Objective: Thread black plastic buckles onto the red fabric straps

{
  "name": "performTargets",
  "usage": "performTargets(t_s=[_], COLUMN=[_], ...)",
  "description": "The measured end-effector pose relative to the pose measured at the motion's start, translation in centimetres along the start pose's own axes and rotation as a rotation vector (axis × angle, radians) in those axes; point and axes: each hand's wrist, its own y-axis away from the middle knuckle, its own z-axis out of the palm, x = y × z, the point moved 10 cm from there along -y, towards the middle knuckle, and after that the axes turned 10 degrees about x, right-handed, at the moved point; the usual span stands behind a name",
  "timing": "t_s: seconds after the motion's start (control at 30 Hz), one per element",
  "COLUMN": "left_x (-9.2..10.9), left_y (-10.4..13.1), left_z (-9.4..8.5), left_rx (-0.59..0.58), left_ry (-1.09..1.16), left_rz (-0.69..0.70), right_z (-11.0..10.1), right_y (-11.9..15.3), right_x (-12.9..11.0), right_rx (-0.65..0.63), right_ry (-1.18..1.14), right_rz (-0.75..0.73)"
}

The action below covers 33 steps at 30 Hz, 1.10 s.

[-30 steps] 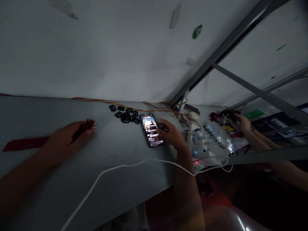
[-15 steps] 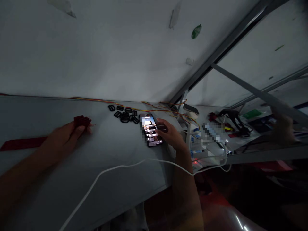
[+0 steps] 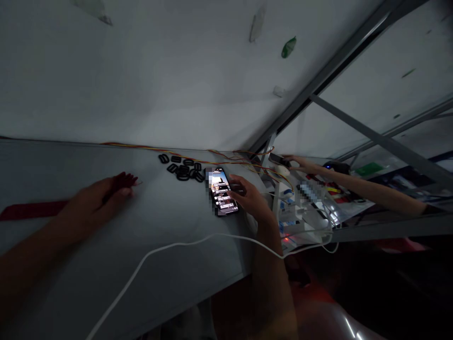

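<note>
My left hand (image 3: pixel 95 196) is closed around a bundle of folded dark red fabric strips (image 3: pixel 124 180), whose layered ends and a loose thread stick out past the fingers. A flat dark red strip (image 3: pixel 33 210) lies on the table to the left, partly hidden behind that hand. My right hand (image 3: pixel 247 196) rests at the right edge of a lit smartphone (image 3: pixel 222 193), fingers apart and curved, a fingertip at the screen. The phone lies face up on the table. Just left of it is a loose pile of black plastic strap buckles (image 3: pixel 184 170).
A white cable (image 3: pixel 180 244) crosses the grey table (image 3: pixel 152 293). Coloured wires (image 3: pixel 141 147) run along the wall. Power strips (image 3: pixel 288 222) stand at right, near a metal frame (image 3: pixel 348 115). Beyond it, another person's arm (image 3: pixel 364 185) reaches over a cluttered table toward a dark object.
The other person's arm has come in across the right-hand table, and a black strapped item there is gone from its place. My left fingers have shifted slightly over the strips; my right hand stays by the phone.
</note>
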Motion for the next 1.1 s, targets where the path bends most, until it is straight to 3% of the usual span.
performTargets(t_s=[0.17,0.57,1.1], left_x=[0.4,0.4,0.1], left_y=[0.0,-0.2,-0.1], left_z=[0.2,0.6,0.7], left_rx=[0.022,0.024,0.031], left_ry=[-0.027,-0.015,-0.022], left_rz=[0.062,0.045,0.062], right_z=[0.0,0.6,-0.7], right_y=[0.0,0.4,-0.5], right_x=[0.1,-0.9,0.1], right_rx=[0.003,-0.044,0.101], right_ry=[-0.017,0.005,0.106], right_rz=[0.008,0.018,0.005])
